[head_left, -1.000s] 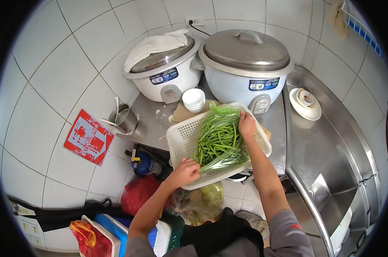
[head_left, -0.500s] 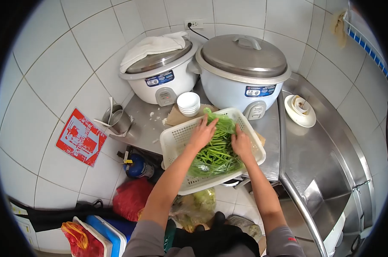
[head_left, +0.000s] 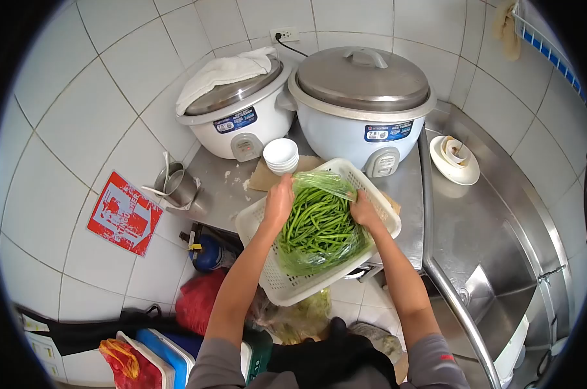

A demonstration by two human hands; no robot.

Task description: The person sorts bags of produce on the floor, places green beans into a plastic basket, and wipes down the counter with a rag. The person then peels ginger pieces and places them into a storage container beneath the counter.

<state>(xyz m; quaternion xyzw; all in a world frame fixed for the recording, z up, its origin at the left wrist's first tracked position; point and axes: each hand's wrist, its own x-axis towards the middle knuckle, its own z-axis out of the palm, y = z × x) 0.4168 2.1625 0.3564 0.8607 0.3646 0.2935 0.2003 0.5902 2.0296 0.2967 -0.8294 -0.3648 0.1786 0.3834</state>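
Observation:
A clear green plastic bag (head_left: 324,180) full of cut green beans (head_left: 322,223) lies in a white perforated basket (head_left: 251,223). My left hand (head_left: 279,202) is closed on the left side of the bag's mouth. On the opposite side, my right hand (head_left: 365,211) grips the bag's edge with the thumb showing on top. Between the two hands the mouth is spread wide, and the beans show through it. The basket sits tilted at the front of a steel counter (head_left: 210,191), partly over its edge.
Two large rice cookers, a white one (head_left: 232,133) with a cloth on its lid and a pale blue one (head_left: 339,133), stand behind the basket. Stacked white bowls (head_left: 281,155) are close to its rim. A steel sink (head_left: 481,305) lies right; bags (head_left: 199,301) rest on the floor.
The bag's mouth has been pulled apart, and more beans now show. My left hand has moved left and closed on the bag's edge. The basket has shifted slightly left in view.

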